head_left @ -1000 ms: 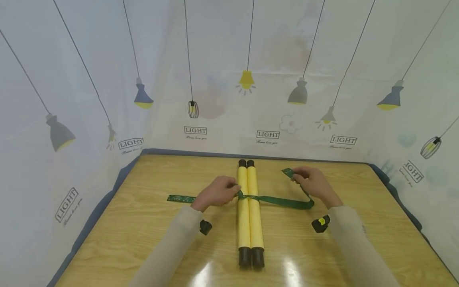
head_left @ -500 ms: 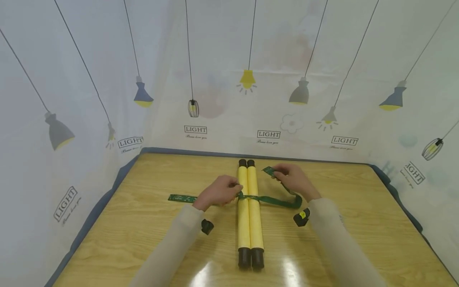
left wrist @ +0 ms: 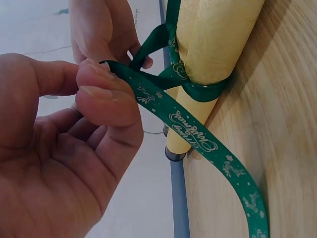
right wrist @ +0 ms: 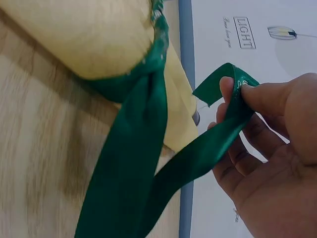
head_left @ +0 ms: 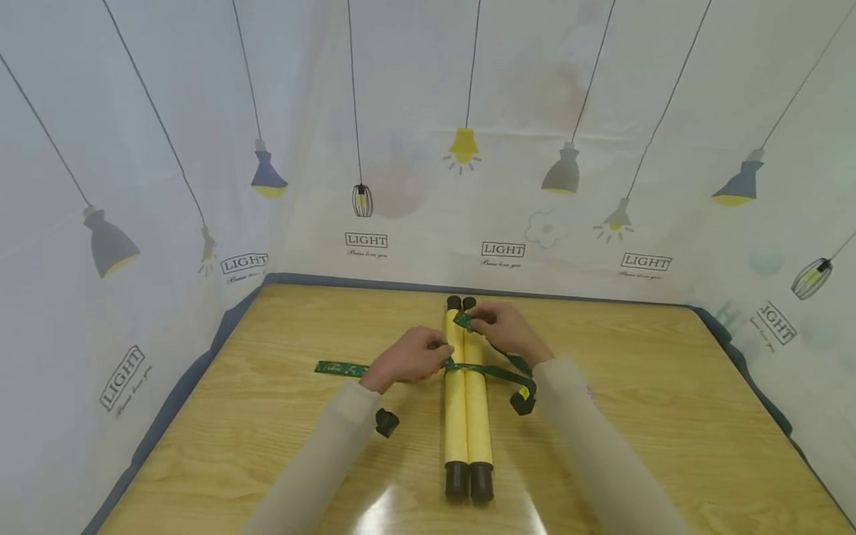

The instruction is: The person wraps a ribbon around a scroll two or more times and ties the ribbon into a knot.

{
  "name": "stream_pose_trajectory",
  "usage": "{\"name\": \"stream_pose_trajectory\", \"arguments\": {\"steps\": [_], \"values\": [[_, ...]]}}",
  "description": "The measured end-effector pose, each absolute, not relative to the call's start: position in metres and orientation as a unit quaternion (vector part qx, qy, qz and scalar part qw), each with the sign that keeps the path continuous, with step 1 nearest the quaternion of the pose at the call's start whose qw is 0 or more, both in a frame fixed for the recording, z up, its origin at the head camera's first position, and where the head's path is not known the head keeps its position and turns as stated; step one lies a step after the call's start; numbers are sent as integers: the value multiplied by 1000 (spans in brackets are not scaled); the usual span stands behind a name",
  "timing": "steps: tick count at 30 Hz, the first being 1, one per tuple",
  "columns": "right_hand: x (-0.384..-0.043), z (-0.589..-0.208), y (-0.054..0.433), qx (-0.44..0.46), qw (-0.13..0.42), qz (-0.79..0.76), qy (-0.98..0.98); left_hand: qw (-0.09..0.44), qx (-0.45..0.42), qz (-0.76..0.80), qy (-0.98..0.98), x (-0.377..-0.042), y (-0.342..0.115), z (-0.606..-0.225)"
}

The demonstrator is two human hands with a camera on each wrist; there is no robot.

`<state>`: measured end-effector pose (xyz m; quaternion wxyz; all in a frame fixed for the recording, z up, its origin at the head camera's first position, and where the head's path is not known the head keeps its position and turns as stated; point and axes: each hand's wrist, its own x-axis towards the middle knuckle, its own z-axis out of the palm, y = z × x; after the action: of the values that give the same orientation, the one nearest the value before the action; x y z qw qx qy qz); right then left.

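Note:
Two yellow rolls with dark end caps lie side by side on the table, a left roll [head_left: 456, 423] and a right roll [head_left: 478, 423]. A green ribbon [left wrist: 198, 134] with white Merry Christmas print runs round both near their middle and crosses over itself there. My left hand [head_left: 409, 355] pinches the ribbon between thumb and finger just left of the rolls; its tail [head_left: 339, 368] trails left over the table. My right hand [head_left: 508, 328] pinches the ribbon's other end [right wrist: 218, 84] above the far half of the rolls, and the slack hangs in a bend on the right.
The wooden table [head_left: 267, 461] has a dark blue edging [head_left: 602, 299] along the back and sides. A pale curtain [head_left: 414, 89] printed with lamps stands behind and at both sides. Small dark wrist cameras hang under both sleeves, a left one [head_left: 386, 422] and a right one [head_left: 523, 403].
My right hand has moved left with the ribbon end, from right of the rolls to over them, and the ribbon's slack bend has drawn in. The left hand has stayed in place.

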<state>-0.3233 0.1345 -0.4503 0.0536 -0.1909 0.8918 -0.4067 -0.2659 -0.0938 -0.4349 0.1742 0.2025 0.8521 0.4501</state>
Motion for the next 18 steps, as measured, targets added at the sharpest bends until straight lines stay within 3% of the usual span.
{"name": "stream_pose_trajectory", "arguments": {"steps": [18], "values": [[-313,-443,134,-207,42,-366,906,174,208,439,857,-270,-95,-434]]}}
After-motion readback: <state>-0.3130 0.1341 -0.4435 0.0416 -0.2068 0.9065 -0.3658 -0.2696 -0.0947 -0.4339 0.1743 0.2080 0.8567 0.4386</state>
